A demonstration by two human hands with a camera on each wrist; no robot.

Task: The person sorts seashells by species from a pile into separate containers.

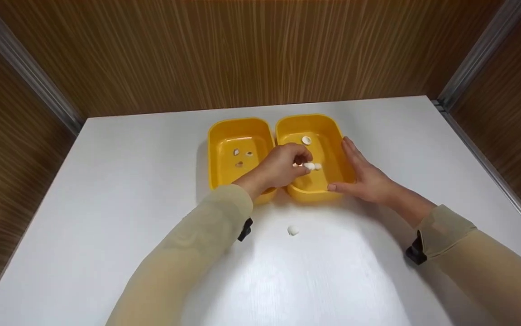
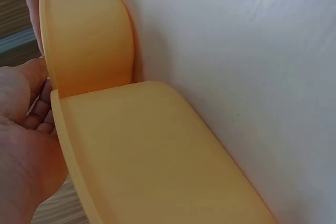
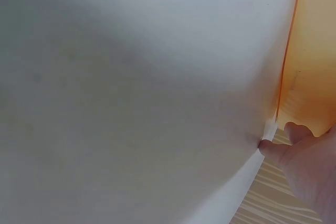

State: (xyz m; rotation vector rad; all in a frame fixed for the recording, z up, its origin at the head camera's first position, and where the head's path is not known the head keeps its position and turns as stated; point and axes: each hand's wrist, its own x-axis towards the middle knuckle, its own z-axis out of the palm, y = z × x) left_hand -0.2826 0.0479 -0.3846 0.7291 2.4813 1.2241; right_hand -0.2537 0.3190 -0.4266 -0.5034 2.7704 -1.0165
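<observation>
Two yellow plastic bins stand side by side, the left bin (image 1: 215, 158) and the right bin (image 1: 348, 158). My left hand (image 1: 283, 165) reaches over the right bin with bent fingers. Its thumb and fingertips are close to small white shell-like pieces (image 1: 317, 166); whether they pinch one is unclear. The left wrist view shows the palm partly hidden behind the bin walls. My right hand (image 1: 369, 181) rests against the right bin, its fingers extended along the right wall and the thumb at the front corner. Another whitish shell (image 1: 306, 140) lies farther back in that bin.
Several small shell-like pieces (image 1: 236, 152) lie in the left bin. One white shell (image 1: 293, 230) sits on the white table (image 1: 151, 181) in front of the bins. Wood-grain panels (image 1: 242, 54) enclose the back and sides.
</observation>
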